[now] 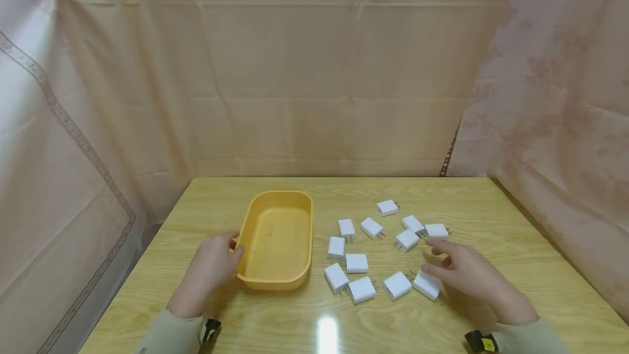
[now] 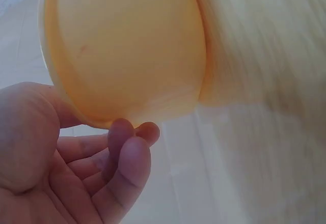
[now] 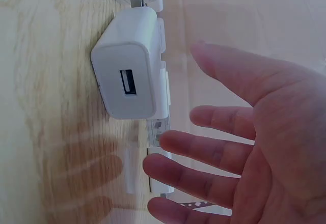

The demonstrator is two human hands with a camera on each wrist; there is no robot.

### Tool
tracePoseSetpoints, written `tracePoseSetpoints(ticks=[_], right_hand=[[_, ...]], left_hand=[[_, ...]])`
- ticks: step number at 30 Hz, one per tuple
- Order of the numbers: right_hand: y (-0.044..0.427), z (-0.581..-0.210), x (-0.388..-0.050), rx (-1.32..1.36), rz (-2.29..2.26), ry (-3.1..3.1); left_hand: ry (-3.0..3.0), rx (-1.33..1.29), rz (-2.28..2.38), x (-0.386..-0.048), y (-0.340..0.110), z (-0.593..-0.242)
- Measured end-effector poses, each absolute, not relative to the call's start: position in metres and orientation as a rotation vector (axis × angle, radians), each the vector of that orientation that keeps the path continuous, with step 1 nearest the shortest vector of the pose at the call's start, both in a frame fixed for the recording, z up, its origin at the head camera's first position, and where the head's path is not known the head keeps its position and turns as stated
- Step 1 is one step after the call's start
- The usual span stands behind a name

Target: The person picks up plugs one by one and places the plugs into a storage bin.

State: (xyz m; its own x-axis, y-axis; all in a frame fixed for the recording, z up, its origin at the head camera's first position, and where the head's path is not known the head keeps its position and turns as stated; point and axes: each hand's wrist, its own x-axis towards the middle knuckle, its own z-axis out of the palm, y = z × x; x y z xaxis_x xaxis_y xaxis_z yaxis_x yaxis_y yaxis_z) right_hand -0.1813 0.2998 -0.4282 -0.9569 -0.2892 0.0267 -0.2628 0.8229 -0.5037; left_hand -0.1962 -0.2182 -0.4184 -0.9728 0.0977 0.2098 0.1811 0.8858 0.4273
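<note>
A yellow plastic basin [image 1: 277, 239] stands on the left half of the table. My left hand [image 1: 208, 266] holds its left rim between thumb and fingers; in the left wrist view this hand [image 2: 76, 168] is at the edge of the basin [image 2: 127, 46]. Several white plug adapters with metal prongs lie scattered right of the basin. Over the rightmost ones is my right hand [image 1: 472, 275], fingers apart and holding nothing, close to an adapter [image 1: 426, 285]. From the right wrist, an adapter [image 3: 125, 76] shows its USB port beside the spread right hand [image 3: 265, 137].
The wooden table [image 1: 245, 324] has a bright light reflection near its front edge. Beige cloth [image 1: 319, 70] hangs behind it, with patterned cloth [image 1: 565, 97] at the right and pale cloth at the left. Dark straps circle both wrists.
</note>
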Motion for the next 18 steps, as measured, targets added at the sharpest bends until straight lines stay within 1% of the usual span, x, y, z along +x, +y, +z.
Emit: tracePoseSetpoints(ticks=[18], right_hand=[[0.2954,-0.4324,-0.1823,-0.402,-0.802,2.806]], left_hand=[[-2.916,-0.196,-0.674,-0.1972,-0.2115,-0.4147]])
